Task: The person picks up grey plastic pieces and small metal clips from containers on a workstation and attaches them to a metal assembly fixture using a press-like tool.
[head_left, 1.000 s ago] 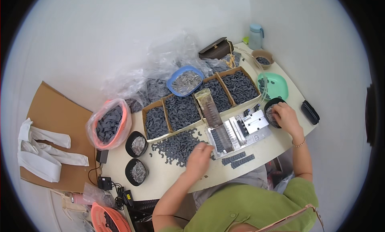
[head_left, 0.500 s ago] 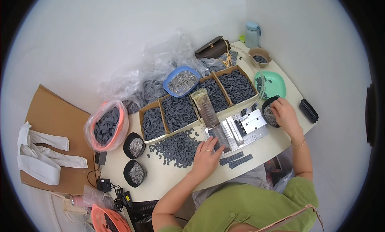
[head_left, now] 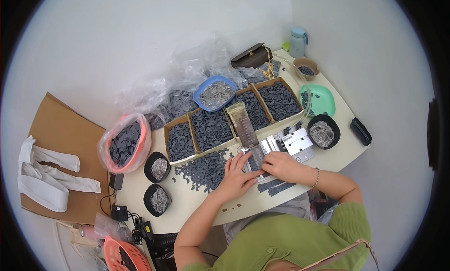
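Observation:
A metal jig [head_left: 296, 141] with a ribbed block and a clear-covered strip [head_left: 244, 130] lies near the front edge of the table. My left hand [head_left: 234, 179] rests at the jig's left front corner, fingers spread and lying on it. My right hand [head_left: 285, 170] is closed over the front of the jig, fingertips pressed together beside the left thumb; whatever they hold is too small to make out. Strips of joined dark grey pieces [head_left: 276, 187] lie partly under my right wrist. To the right stands a black bowl [head_left: 323, 132] of thin metal pins.
Behind the jig is a divided cardboard tray [head_left: 201, 155] of grey pieces, with a loose pile [head_left: 201, 172] before it. A blue basin [head_left: 214, 94] of pins, a green basin [head_left: 326, 102], two black bowls [head_left: 158, 200] and a bagged pink basket [head_left: 124, 144] stand around. A black case [head_left: 361, 132] lies right.
My right hand has come left from the black pin bowl to the front of the jig, next to my left hand. The left hand has shifted slightly left and down.

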